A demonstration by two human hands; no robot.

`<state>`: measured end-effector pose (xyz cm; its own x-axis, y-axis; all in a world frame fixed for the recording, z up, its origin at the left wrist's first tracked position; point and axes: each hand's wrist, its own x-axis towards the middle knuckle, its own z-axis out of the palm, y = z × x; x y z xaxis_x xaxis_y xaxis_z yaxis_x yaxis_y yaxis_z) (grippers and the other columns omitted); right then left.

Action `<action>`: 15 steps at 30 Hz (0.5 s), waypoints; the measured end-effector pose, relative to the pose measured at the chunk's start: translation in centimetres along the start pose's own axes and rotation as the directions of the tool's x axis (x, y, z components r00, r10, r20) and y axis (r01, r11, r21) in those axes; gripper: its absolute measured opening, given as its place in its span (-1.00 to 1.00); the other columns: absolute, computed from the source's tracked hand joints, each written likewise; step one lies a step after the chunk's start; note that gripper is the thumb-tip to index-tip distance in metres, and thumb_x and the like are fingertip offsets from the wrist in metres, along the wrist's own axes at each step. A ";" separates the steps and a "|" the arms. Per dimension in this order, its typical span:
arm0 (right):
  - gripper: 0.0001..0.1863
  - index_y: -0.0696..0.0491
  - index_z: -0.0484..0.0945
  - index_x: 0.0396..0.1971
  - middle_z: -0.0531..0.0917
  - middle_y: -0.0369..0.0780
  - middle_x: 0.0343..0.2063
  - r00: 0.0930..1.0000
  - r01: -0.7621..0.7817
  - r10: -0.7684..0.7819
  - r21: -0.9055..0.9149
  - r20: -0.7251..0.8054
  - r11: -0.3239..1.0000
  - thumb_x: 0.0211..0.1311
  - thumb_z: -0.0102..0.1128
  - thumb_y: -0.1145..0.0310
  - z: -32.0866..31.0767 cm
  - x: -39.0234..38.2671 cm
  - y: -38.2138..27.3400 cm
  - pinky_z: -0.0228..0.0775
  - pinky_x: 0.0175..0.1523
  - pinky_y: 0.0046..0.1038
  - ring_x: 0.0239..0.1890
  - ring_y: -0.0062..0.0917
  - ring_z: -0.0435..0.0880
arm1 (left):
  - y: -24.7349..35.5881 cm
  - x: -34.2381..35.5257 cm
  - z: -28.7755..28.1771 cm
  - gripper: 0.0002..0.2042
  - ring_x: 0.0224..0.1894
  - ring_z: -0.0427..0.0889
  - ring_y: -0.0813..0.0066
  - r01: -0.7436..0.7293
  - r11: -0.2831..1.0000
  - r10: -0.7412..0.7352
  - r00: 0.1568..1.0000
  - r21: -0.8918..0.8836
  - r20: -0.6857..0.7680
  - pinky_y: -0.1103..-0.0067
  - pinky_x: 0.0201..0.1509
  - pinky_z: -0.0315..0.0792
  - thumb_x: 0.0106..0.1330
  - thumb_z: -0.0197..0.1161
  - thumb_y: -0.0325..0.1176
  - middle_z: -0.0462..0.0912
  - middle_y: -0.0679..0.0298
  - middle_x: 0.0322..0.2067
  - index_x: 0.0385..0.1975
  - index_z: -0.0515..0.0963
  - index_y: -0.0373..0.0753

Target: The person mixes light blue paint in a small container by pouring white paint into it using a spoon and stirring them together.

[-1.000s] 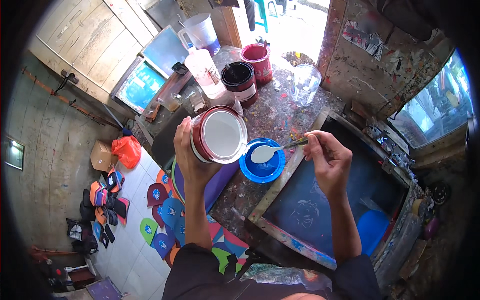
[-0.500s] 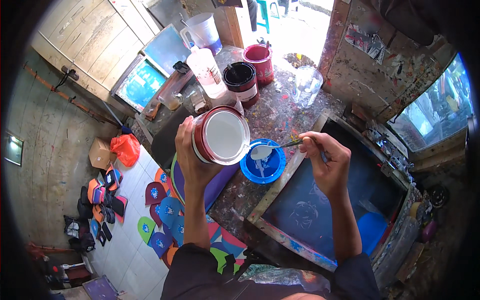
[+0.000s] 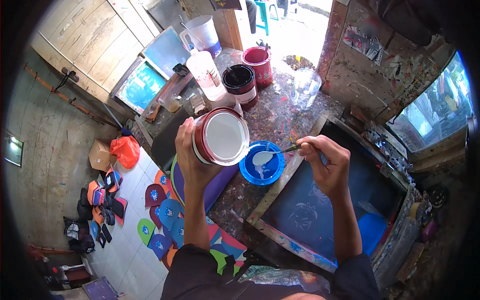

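My left hand (image 3: 190, 162) is wrapped round a maroon can (image 3: 221, 135) of white paint, held tilted with its mouth facing up and rightward. Pinched in my right hand (image 3: 327, 167) is a spoon (image 3: 262, 157) coated in white, its bowl over a blue container (image 3: 272, 172) of blue liquid streaked with white. Right of the container lies a wood-framed dark screen (image 3: 295, 235) with pale line drawings, below my right forearm. Whether the spoon touches the liquid I cannot tell.
A black paint pot (image 3: 239, 90), red pot (image 3: 259, 70), bottle (image 3: 202, 75), pitcher (image 3: 200, 32) and clear container (image 3: 305, 90) stand at the back of the stained table (image 3: 280, 115). Several coloured cut pieces (image 3: 171, 215) lie at lower left. A person's leg shows in the doorway.
The spoon has dropped slightly over the blue container, along with my right hand. White streaks now show in the blue liquid. My left hand and the can have barely moved.
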<state>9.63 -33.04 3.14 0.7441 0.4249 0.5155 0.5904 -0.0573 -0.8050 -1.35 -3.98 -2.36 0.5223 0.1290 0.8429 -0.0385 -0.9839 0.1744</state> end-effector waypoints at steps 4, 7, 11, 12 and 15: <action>-0.88 0.20 0.77 -0.17 0.80 -0.14 -0.34 1.000 0.026 -0.026 0.003 0.000 1.000 0.41 0.36 0.49 -0.2 0.1 0.1 0.57 -0.22 -0.49 -0.34 -0.54 0.77 | -0.1 0.0 -0.2 0.18 0.35 0.51 -0.12 -0.002 1.000 0.001 1.000 0.015 0.005 0.10 0.47 0.37 -0.22 0.79 -0.06 0.49 -0.09 0.33 0.47 0.23 -0.32; -0.89 0.20 0.77 -0.17 0.80 -0.14 -0.34 1.000 0.028 -0.028 0.006 -0.011 1.000 0.41 0.36 0.49 -0.3 0.2 -0.1 0.57 -0.22 -0.50 -0.34 -0.54 0.77 | -0.1 0.2 -0.2 0.18 0.35 0.51 -0.13 -0.005 1.000 0.005 1.000 0.004 0.004 0.10 0.46 0.38 -0.21 0.79 -0.05 0.50 -0.09 0.33 0.46 0.24 -0.32; -0.90 0.19 0.76 -0.18 0.79 -0.16 -0.36 0.999 0.012 -0.011 0.034 -0.036 0.999 0.41 0.34 0.51 -0.6 0.6 -0.8 0.57 -0.21 -0.51 -0.34 -0.56 0.77 | -0.2 0.2 -0.4 0.18 0.35 0.50 -0.17 -0.014 1.000 0.013 0.999 0.010 0.041 0.05 0.46 0.38 -0.22 0.79 -0.01 0.47 -0.12 0.34 0.45 0.23 -0.31; -0.90 0.19 0.76 -0.18 0.79 -0.16 -0.36 0.999 0.012 -0.011 0.032 -0.038 0.999 0.41 0.34 0.51 -0.8 1.0 -1.1 0.57 -0.21 -0.51 -0.34 -0.56 0.77 | -0.2 0.2 -0.4 0.20 0.34 0.48 -0.20 -0.014 1.000 0.014 0.998 0.006 0.069 0.01 0.46 0.36 -0.23 0.78 0.04 0.45 -0.15 0.34 0.45 0.23 -0.30; -0.91 0.19 0.76 -0.20 0.79 -0.15 -0.38 0.994 0.104 -0.102 0.033 -0.049 0.994 0.38 0.34 0.54 -0.8 3.0 -2.4 0.58 -0.21 -0.50 -0.33 -0.57 0.78 | -0.1 0.6 -0.9 0.21 0.34 0.50 -0.20 -0.036 0.999 0.035 0.993 0.011 0.110 0.01 0.46 0.37 -0.24 0.78 0.08 0.47 -0.14 0.33 0.45 0.24 -0.31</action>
<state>10.73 -32.36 6.84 0.6944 0.3838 0.6086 0.6538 0.0167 -0.7565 -1.81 -3.69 -1.44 0.6114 0.0802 0.7872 -0.0484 -0.9892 0.1384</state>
